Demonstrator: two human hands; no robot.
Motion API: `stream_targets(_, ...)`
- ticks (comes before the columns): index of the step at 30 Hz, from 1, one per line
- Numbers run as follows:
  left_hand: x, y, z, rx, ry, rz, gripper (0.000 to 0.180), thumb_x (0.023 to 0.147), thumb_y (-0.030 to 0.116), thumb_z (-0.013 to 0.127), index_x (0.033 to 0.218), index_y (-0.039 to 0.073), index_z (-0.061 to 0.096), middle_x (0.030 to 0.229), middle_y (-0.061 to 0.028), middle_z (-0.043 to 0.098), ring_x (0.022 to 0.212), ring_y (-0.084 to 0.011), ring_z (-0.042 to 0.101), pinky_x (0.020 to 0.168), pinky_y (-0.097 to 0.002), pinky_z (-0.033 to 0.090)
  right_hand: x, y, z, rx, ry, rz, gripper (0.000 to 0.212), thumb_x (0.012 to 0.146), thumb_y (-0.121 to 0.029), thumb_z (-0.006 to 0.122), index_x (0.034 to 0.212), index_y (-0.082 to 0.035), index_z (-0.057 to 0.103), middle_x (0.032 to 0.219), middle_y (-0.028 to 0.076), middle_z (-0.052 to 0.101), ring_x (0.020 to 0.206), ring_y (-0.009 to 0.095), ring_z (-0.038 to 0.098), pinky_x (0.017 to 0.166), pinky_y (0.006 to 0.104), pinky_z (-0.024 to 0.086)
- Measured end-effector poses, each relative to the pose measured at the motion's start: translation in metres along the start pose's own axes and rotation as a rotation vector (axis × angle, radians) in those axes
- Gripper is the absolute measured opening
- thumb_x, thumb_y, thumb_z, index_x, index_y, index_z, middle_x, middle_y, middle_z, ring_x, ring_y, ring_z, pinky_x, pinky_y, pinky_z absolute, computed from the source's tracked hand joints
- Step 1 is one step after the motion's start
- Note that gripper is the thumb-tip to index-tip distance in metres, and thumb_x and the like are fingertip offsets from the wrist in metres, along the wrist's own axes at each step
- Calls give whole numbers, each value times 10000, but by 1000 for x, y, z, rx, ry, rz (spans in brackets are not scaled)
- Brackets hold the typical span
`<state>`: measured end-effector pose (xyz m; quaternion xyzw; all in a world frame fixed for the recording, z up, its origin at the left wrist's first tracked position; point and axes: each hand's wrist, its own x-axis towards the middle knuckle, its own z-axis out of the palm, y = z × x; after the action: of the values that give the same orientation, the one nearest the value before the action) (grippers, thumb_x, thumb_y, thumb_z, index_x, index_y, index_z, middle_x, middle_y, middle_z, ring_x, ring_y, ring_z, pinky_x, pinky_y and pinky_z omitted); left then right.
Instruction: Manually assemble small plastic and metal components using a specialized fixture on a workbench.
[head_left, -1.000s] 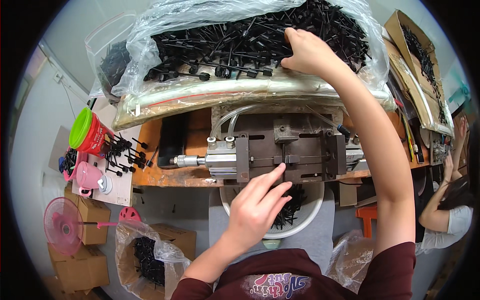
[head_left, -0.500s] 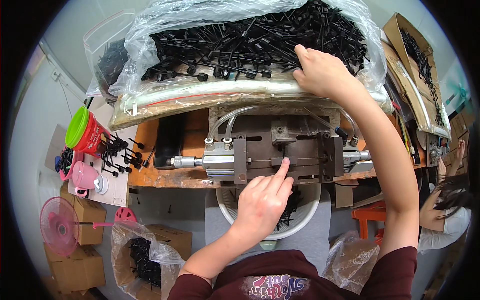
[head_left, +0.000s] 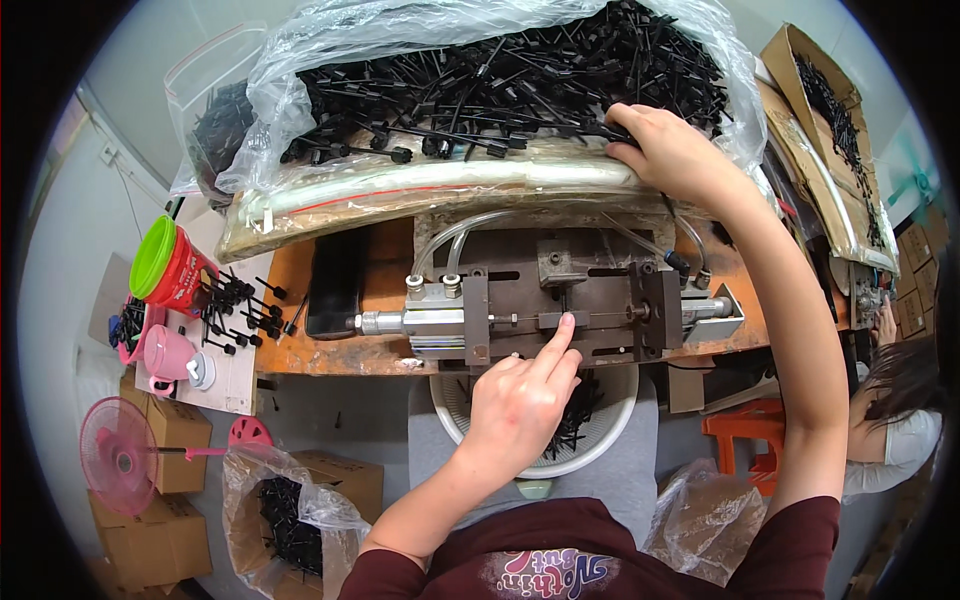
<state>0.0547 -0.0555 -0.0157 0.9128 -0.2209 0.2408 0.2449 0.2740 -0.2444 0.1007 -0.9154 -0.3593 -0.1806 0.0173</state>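
My left hand (head_left: 520,405) rests at the metal fixture (head_left: 598,268), its index finger stretched out onto a small dark block (head_left: 577,321) in the middle. The other fingers are loosely bent with nothing seen in them. My right hand (head_left: 668,150) is at the near right edge of a plastic-lined box heaped with black plastic stemmed parts (head_left: 450,85). Its thumb and fingers are closed on one black stemmed part (head_left: 616,131), mostly hidden by the hand; a dark thin end shows below the palm. Thin metal rods reach toward the block from both sides.
Air cylinders (head_left: 436,325) with clear hoses flank the fixture. Below it, a white basket (head_left: 628,440) on my lap holds black parts. Leftward are a red and green bucket (head_left: 178,265), a pink cup (head_left: 166,352) and a pink fan (head_left: 122,456). Another person (head_left: 895,430) sits at right.
My right hand has shifted slightly right and toward me, with a black stemmed part now in its fingers. The left rod has moved inward toward the block. My left finger stays on it.
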Motion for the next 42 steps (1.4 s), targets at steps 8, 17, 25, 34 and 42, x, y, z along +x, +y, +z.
stream_targets(8, -1, -2, -2, -23, -4, 9, 264, 741, 145, 827, 960, 73, 699, 1283, -109, 693, 612, -203, 661, 615, -295, 543, -3, 12, -5, 201, 52, 120, 306, 997, -217, 601, 1177, 30, 583, 1002, 230, 681, 988, 376, 665, 883, 426, 510)
stream_targets(17, -14, 10, -33, -249, -133, 56, 323, 795, 230, 806, 1041, 51, 698, 1269, -130, 689, 656, -229, 682, 635, -314, 554, -20, 37, -53, 891, -219, 552, 250, 1030, -303, 605, 1040, -54, 621, 754, -34, 527, 523, 18, 368, 435, 210, 223)
stream_targets(25, -4, 24, -40, -275, -121, 88, 448, 849, 328, 782, 1178, 36, 691, 1180, -127, 715, 725, -229, 712, 671, -313, 565, -17, 51, -55, 240, 187, 332, 247, 980, -228, 632, 1077, -1, 642, 787, 110, 630, 720, 233, 637, 605, 302, 457)
stream_targets(34, -7, 28, -36, -253, -75, 102, 415, 802, 309, 827, 1133, 77, 732, 1115, -79, 747, 718, -194, 714, 640, -287, 562, 25, 56, -44, -540, 8, -105, 184, 922, -43, 599, 1087, -23, 519, 1065, 140, 560, 930, 358, 667, 719, 459, 560)
stream_targets(42, -7, 24, -41, -276, -21, 84, 356, 811, 260, 821, 1090, 57, 736, 1081, -84, 751, 731, -192, 715, 646, -285, 554, 27, 83, -64, 212, -148, 235, 250, 1004, -277, 621, 1094, -43, 622, 792, 45, 571, 576, 162, 532, 487, 300, 386)
